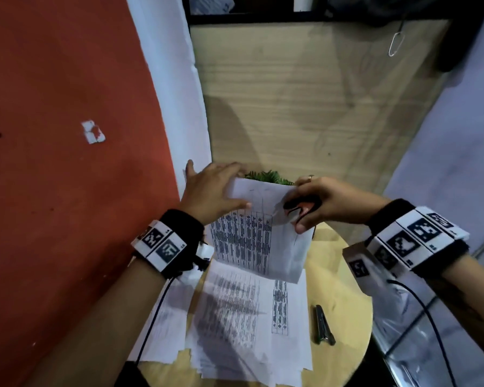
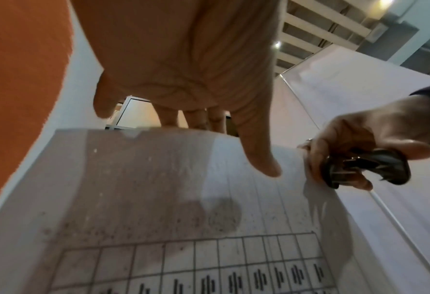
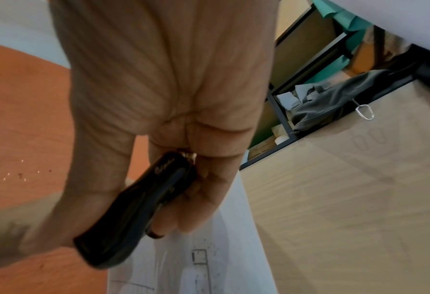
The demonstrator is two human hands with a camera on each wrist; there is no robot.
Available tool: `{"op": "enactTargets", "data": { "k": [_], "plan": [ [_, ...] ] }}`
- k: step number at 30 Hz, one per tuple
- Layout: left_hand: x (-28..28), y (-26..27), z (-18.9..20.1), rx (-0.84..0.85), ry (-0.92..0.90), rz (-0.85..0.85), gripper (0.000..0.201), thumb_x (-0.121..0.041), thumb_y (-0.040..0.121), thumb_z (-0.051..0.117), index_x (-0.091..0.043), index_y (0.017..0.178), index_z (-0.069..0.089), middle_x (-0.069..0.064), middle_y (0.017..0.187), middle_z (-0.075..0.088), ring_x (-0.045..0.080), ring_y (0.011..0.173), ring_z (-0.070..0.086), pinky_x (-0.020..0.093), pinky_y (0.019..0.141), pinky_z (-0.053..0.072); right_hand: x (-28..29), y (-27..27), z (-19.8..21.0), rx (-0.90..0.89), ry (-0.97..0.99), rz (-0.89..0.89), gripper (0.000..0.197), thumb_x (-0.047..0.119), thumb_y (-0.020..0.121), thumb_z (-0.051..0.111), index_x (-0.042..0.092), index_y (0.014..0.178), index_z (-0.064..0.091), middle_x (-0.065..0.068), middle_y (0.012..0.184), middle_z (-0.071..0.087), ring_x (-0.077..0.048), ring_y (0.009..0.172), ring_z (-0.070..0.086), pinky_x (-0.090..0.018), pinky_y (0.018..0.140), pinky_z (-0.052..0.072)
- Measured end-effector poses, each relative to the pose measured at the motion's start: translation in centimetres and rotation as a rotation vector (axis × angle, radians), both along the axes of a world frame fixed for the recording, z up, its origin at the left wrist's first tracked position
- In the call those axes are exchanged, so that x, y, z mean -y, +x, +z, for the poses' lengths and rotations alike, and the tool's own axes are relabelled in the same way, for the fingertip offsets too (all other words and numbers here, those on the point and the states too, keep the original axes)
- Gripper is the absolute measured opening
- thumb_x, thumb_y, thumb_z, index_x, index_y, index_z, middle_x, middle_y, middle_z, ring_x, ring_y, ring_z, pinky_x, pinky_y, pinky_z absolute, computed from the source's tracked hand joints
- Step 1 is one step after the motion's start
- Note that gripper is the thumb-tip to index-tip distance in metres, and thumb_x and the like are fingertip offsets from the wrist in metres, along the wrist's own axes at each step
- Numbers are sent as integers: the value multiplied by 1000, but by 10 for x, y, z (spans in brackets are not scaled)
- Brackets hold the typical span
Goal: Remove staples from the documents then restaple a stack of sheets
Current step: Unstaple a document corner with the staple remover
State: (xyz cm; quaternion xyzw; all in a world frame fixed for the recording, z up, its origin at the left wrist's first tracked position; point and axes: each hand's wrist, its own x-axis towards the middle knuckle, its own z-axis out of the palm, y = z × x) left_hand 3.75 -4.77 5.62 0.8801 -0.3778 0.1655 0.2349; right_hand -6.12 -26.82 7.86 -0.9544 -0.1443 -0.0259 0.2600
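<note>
Two hands work one lifted sheet (image 1: 259, 233) above the round tabletop (image 1: 344, 286). My left hand (image 1: 211, 191) has its grip released: fingers straight behind the sheet's top edge, thumb flat on the printed face. My right hand (image 1: 323, 201) has its grip clenched around one black staple remover (image 1: 298, 209) while its fingers pinch the sheet's upper right corner. One loose pile of printed sheets (image 1: 243, 322) lies on the tabletop below. One stapler (image 1: 323, 325) rests just right of that pile.
</note>
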Motion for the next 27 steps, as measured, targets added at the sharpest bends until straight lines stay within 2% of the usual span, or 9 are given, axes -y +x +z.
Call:
{"op": "enactTargets", "data": {
  "k": [4,7,11,13,15,17,19,23,27],
  "plan": [
    [-1,2,1,-147,-148,-180,20,-51,70,73,-35,80,66,-18,79,61,13,86,60,51,104,29,3,-13,3,-31,134,3,40,7,63,83,8,100,70,-5,100,59,-16,95,59,-23,87,47],
    [-1,4,0,-229,-210,-309,22,-60,66,62,-40,77,64,-15,69,61,15,73,61,36,75,44,2,-21,-1,13,332,-34,41,9,64,80,11,102,66,-3,102,57,-8,94,59,-15,86,47],
    [-4,1,7,-276,-259,-334,12,-53,67,66,-42,63,62,-27,66,61,-10,65,54,19,64,38,1,-27,-9,483,645,-310,41,13,74,76,17,111,58,-1,105,63,3,93,59,-19,90,46],
    [-5,0,11,-322,-279,-322,10,-43,68,72,-40,65,63,-27,64,63,-14,65,54,14,65,39,-4,-32,-9,578,799,-430,35,11,81,69,20,113,56,1,102,64,4,85,61,-14,79,49],
    [-7,0,14,-382,-290,-320,7,-39,69,72,-39,63,67,-22,63,64,-11,65,55,19,66,42,-12,-34,-9,511,915,-449,17,20,83,66,22,99,60,6,84,66,3,61,56,-11,53,43],
    [-7,0,15,-429,-302,-319,5,-40,67,72,-37,65,69,-18,62,64,-4,64,56,22,66,42,-21,-34,-11,357,1056,-416,23,39,73,67,20,85,64,7,71,66,-2,50,50,-12,42,35],
    [-6,0,15,-445,-310,-305,12,-40,66,72,-28,68,69,-15,61,63,0,62,56,25,66,42,-29,-29,-13,183,1176,-410,31,44,65,68,18,82,65,6,69,66,-2,53,53,-10,41,34],
    [-6,-4,16,-465,-317,-284,14,-35,68,72,-22,73,70,-13,61,64,0,62,56,26,68,43,-43,-26,-11,-87,1335,-378,14,10,84,60,17,96,64,12,67,68,5,61,60,-6,47,42],
    [-10,-9,20,-488,-322,-291,8,-28,73,74,-26,67,69,-16,58,63,-4,59,56,26,66,44,-58,-30,-4,-21,1212,-300,39,-4,79,65,12,114,61,9,78,70,6,66,63,-9,54,47]
  ]
}}
